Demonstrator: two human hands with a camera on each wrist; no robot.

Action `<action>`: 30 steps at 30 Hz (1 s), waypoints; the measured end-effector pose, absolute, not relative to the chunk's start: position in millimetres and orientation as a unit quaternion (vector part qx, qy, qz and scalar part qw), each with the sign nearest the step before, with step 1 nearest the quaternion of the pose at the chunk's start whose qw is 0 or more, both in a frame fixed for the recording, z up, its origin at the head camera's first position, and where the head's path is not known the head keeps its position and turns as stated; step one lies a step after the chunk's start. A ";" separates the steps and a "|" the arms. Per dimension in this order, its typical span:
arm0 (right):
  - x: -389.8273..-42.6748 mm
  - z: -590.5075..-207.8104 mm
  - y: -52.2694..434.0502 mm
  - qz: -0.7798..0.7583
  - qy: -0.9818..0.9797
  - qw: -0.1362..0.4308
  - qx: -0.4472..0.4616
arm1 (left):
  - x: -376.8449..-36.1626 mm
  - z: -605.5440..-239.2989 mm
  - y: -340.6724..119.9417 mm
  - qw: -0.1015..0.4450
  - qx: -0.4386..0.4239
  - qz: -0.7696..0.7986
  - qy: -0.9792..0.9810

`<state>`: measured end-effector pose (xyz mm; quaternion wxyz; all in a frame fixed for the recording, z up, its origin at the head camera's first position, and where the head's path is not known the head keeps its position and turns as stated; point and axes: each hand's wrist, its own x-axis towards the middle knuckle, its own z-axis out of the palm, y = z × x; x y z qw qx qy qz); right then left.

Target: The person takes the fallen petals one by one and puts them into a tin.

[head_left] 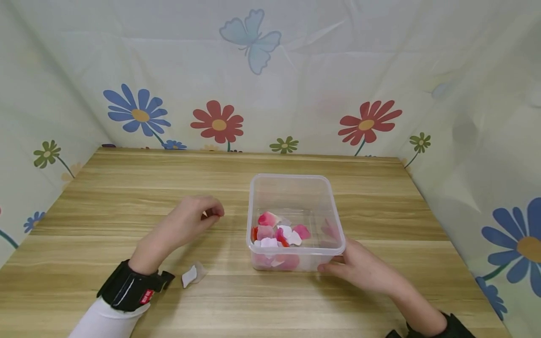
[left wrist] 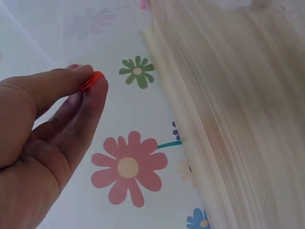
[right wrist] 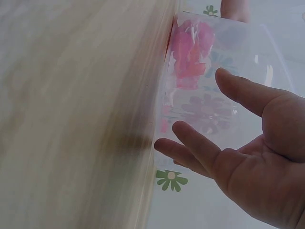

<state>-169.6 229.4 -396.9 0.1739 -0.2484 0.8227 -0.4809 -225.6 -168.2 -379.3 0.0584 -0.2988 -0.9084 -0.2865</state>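
In the left wrist view my left hand (left wrist: 47,124) pinches a small orange-red petal (left wrist: 93,81) between thumb and fingertips. The head view places this left hand (head_left: 181,225) above the table, left of a clear plastic box (head_left: 291,192). Pink, white and red petals (head_left: 266,232) lie in a loose heap inside the box, mostly towards its left. My right hand (head_left: 363,267) is at the box's front right corner. Seen from the right wrist, its fingers (right wrist: 198,143) are spread beside the see-through wall (right wrist: 219,114); whether they touch it I cannot tell.
A white petal (head_left: 189,277) and a translucent piece (head_left: 199,271) lie on the wooden table (head_left: 236,305), near my left wrist. Behind the table and along its sides hangs a flower-printed curtain (head_left: 304,84).
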 end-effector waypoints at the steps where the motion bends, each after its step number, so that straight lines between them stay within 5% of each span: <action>1: -169.5 -396.8 229.4 -0.481 0.823 0.174 -0.248 | -225.4 -378.3 -167.2 0.067 -0.300 -0.290 -0.906; 17: -169.5 -396.3 229.4 -0.485 0.820 0.175 -0.248 | -217.9 -354.6 -141.0 0.183 -0.312 -0.354 -0.863; 30: -169.3 -395.9 228.9 -0.483 0.820 0.175 -0.252 | -210.6 -340.5 -115.2 0.200 -0.358 -0.384 -0.827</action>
